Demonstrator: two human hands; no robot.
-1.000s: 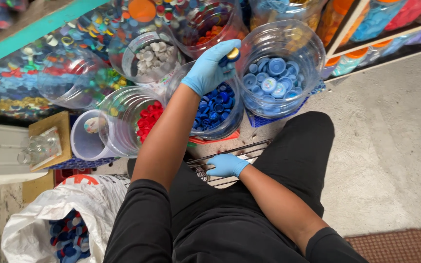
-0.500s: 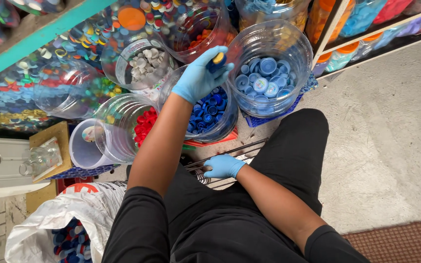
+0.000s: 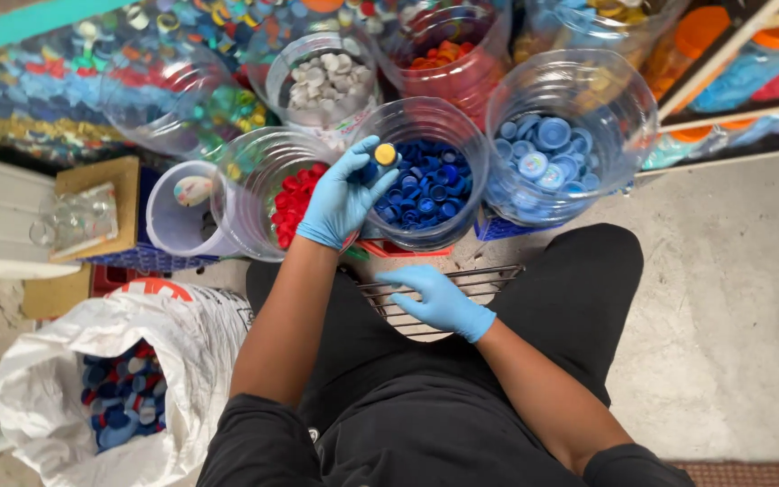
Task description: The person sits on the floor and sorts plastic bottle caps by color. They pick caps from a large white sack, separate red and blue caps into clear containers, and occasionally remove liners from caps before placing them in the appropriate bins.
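My left hand [image 3: 344, 194], in a blue glove, pinches a yellow bottle cap [image 3: 386, 154] over the near left rim of a clear jar of dark blue caps [image 3: 444, 185]. Something dark blue also sits in its fingers, though I cannot tell what. My right hand [image 3: 439, 302], gloved too, rests flat with fingers spread on a wire rack [image 3: 493, 278] between my knees and holds nothing. Left of the raised hand is a jar of red caps [image 3: 292, 203]. Right of it is a jar of light blue caps [image 3: 543, 149].
More clear jars stand behind: white caps [image 3: 328, 79], red and orange caps [image 3: 448, 52], mixed colours [image 3: 169, 95]. A white sack [image 3: 56, 370] of blue and red caps lies at my lower left. A white tub [image 3: 178, 216] sits beside it. Bare concrete floor [image 3: 732, 271] spreads right.
My left hand has drawn back left with the yellow cap, from the light blue jar's rim to the dark blue jar's edge. The right hand stays on the rack.
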